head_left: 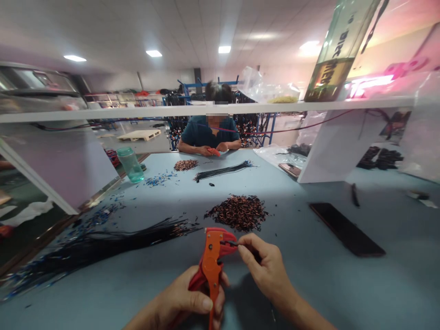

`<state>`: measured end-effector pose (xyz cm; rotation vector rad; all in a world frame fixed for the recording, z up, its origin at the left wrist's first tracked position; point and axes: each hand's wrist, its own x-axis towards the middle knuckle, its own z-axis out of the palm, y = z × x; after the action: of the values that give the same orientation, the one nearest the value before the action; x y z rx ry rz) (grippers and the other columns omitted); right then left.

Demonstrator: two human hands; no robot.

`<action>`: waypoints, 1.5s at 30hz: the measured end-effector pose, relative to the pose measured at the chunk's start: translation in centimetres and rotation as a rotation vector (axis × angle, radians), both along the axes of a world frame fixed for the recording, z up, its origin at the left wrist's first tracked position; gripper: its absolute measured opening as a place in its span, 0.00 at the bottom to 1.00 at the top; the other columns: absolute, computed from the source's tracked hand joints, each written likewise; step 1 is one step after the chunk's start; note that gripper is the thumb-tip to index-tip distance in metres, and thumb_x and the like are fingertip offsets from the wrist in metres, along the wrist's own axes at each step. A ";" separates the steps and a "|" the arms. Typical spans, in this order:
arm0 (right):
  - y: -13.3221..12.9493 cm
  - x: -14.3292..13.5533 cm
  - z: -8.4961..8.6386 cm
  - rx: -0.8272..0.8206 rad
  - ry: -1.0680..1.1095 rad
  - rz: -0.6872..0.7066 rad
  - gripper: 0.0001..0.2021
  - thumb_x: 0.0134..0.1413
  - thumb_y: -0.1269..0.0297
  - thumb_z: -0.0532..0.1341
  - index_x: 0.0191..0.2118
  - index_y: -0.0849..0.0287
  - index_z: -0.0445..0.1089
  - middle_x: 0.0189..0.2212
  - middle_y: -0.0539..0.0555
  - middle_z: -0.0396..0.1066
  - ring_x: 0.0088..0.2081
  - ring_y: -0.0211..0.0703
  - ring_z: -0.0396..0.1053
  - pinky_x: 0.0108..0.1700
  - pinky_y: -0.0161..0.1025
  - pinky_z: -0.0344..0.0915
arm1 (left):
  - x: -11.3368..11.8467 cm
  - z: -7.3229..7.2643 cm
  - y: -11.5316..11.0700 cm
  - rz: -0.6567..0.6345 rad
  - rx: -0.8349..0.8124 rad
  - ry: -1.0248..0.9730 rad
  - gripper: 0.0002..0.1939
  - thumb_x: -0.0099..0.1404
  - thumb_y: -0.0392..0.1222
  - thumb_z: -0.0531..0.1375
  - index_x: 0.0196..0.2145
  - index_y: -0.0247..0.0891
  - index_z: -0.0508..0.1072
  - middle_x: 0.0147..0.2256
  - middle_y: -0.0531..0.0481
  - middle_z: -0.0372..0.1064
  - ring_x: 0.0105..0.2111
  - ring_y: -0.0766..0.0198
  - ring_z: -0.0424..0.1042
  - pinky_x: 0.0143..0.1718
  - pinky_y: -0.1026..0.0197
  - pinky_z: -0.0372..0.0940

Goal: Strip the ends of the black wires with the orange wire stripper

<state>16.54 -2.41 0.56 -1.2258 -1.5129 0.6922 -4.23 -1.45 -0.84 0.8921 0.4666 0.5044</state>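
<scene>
Left hand: fingers wrapped around the handles of an orange-and-red wire stripper, held upright at near centre over the smooth blue-grey table. Right hand: thumb and index finger pinched on a short dark wire at the right side of the tool's head. Farther: 1 loose mound of black and copper-coloured bits. Left: 1 bundle of thin black wires, right ends copper-coloured. Right: 1 flat, dark, rectangular phone.

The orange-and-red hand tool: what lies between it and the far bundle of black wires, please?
The head view shows a heap of small copper-and-black pieces, then a small black scrap.
</scene>
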 end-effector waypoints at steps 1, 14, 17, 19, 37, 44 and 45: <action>0.0 0.0 0.0 0.000 0.000 -0.001 0.10 0.59 0.62 0.55 0.29 0.59 0.67 0.19 0.45 0.55 0.21 0.35 0.52 0.23 0.32 0.51 | 0.0 0.0 0.0 0.001 0.001 0.004 0.23 0.51 0.42 0.70 0.44 0.33 0.72 0.27 0.49 0.73 0.25 0.62 0.73 0.30 0.58 0.67; 0.0 0.2 0.1 0.032 -0.033 0.004 0.10 0.58 0.65 0.55 0.27 0.60 0.68 0.18 0.44 0.53 0.20 0.34 0.50 0.22 0.32 0.49 | 0.4 0.7 -0.4 0.030 -0.009 0.079 0.21 0.50 0.46 0.71 0.39 0.31 0.73 0.24 0.51 0.69 0.22 0.64 0.71 0.29 0.58 0.67; 0.0 0.3 0.4 0.052 -0.042 0.018 0.10 0.58 0.65 0.54 0.27 0.60 0.68 0.18 0.44 0.54 0.20 0.34 0.51 0.22 0.31 0.49 | 0.5 0.5 -0.5 0.046 0.015 0.098 0.21 0.50 0.48 0.71 0.35 0.32 0.72 0.22 0.51 0.68 0.20 0.65 0.70 0.26 0.60 0.66; 0.0 0.4 0.6 0.082 -0.070 0.025 0.11 0.58 0.66 0.54 0.27 0.60 0.69 0.18 0.44 0.56 0.20 0.34 0.53 0.22 0.31 0.51 | 0.5 0.4 -0.6 0.046 0.019 0.101 0.21 0.50 0.48 0.71 0.35 0.32 0.71 0.22 0.51 0.68 0.19 0.65 0.70 0.26 0.60 0.66; -0.1 0.8 0.9 0.219 -0.209 0.044 0.11 0.61 0.68 0.55 0.29 0.61 0.70 0.19 0.46 0.62 0.21 0.33 0.59 0.25 0.30 0.55 | 0.6 -0.2 -0.9 0.084 0.045 0.190 0.21 0.49 0.51 0.71 0.29 0.34 0.68 0.17 0.53 0.65 0.15 0.67 0.66 0.20 0.64 0.63; 0.0 0.8 0.9 0.204 -0.202 0.037 0.11 0.60 0.68 0.54 0.28 0.61 0.69 0.18 0.45 0.59 0.20 0.33 0.57 0.24 0.30 0.54 | 0.8 0.0 -0.9 0.097 0.067 0.204 0.21 0.49 0.53 0.70 0.28 0.35 0.68 0.16 0.53 0.65 0.15 0.67 0.65 0.20 0.64 0.62; 0.0 0.8 1.0 0.205 -0.202 0.037 0.11 0.60 0.68 0.54 0.28 0.61 0.69 0.18 0.45 0.59 0.19 0.33 0.57 0.24 0.30 0.54 | 0.9 0.1 -0.9 0.096 0.070 0.207 0.21 0.49 0.54 0.70 0.28 0.35 0.68 0.15 0.53 0.65 0.15 0.67 0.65 0.20 0.64 0.62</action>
<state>17.36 -2.44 1.52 -1.1393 -1.7312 0.4338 -3.34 -2.34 -0.78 0.9976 0.6861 0.5208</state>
